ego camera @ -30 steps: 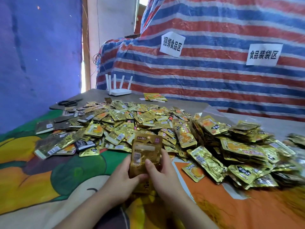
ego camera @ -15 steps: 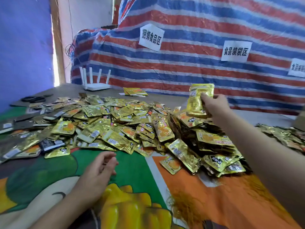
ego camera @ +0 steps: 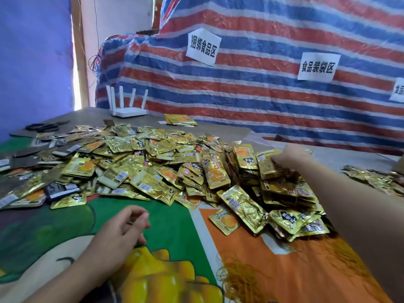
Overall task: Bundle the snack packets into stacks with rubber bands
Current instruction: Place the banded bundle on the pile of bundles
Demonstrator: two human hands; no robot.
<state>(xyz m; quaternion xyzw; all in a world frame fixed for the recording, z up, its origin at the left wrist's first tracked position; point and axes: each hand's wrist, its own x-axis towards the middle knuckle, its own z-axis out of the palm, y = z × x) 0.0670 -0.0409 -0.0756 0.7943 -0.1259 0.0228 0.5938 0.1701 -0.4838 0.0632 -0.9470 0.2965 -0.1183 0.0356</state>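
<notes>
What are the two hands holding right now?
The left hand holds nothing, resting loosely curled on the cloth. The right hand is blurred atop the bundled packets; any grip cannot be told.

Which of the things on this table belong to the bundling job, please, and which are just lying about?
Job: loose gold snack packets; stacked packets under the right hand; rubber bands on the cloth; idle left hand.

Lying about: white router; black scissors; paper signs on the tarp.

Your one view comes from the camera on your head, looking forward and down across the tabletop [ego camera: 218, 132]. It sits close over your hands, facing the striped tarp [ego camera: 262, 95].
</notes>
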